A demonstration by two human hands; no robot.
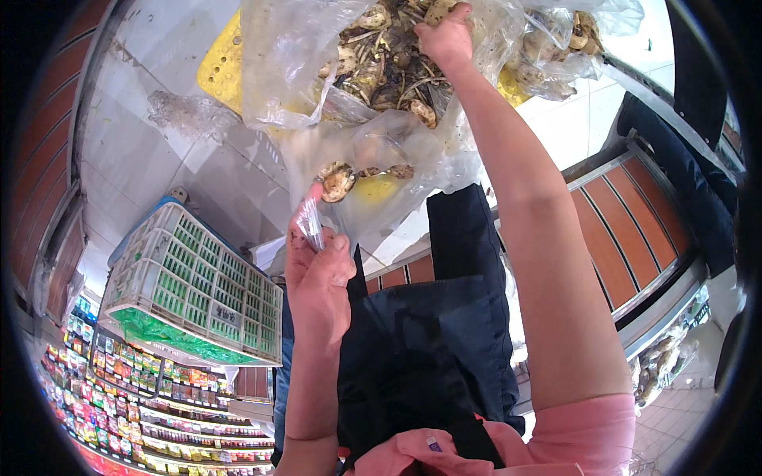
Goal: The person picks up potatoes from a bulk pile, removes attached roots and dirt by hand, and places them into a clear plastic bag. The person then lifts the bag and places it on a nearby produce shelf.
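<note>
My left hand (321, 256) grips a gathered edge of a large clear plastic bag (381, 220) and draws it towards me. Beside its fingertip, inside the film, lies a muddy root piece with a pale face (338, 181). Dirt marks the fingers. At the top of the view my right hand (446, 38) is closed around a pale, mud-stained root vegetable (439, 11). Under it, the open bag holds a heap of dirty roots and dark, stringy stalks (381, 65); the exact kind is unclear.
Under the bag is a yellow perforated plastic surface (220, 65). Another bag of roots (550, 53) lies to the right. At left stands a white plastic crate (220, 285) with green lining. Stocked shop shelves (149, 398) lie beyond it. Another person's dark-trousered leg (673, 143) is at right.
</note>
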